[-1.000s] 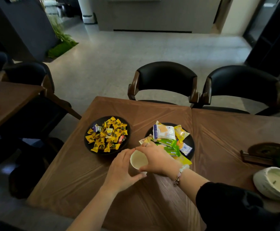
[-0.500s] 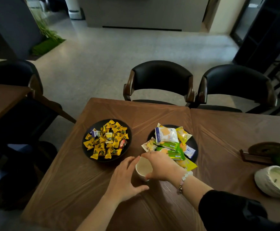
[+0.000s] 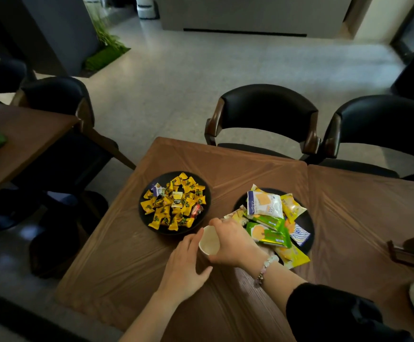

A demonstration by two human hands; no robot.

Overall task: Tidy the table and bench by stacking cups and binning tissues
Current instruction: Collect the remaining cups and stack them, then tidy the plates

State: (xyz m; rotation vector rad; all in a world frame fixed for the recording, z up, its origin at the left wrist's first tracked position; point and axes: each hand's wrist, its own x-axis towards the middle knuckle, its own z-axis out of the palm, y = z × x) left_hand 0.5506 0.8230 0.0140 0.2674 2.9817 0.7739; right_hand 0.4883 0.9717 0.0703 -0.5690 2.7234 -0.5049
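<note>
Gripping the paper cup (image 3: 209,240), the right hand (image 3: 233,243) has tilted it; left hand (image 3: 185,265) stays open alongside.

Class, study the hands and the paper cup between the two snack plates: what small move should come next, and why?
Probably lift the paper cup clear: the right hand already grips its rim, the left hand rests beside it, and no second cup shows on the table for stacking.

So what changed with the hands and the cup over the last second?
The left hand let go of the paper cup and now lies flat on the table beside it. The right hand keeps its grip, tipping the cup leftward. Both snack plates stayed put.
</note>
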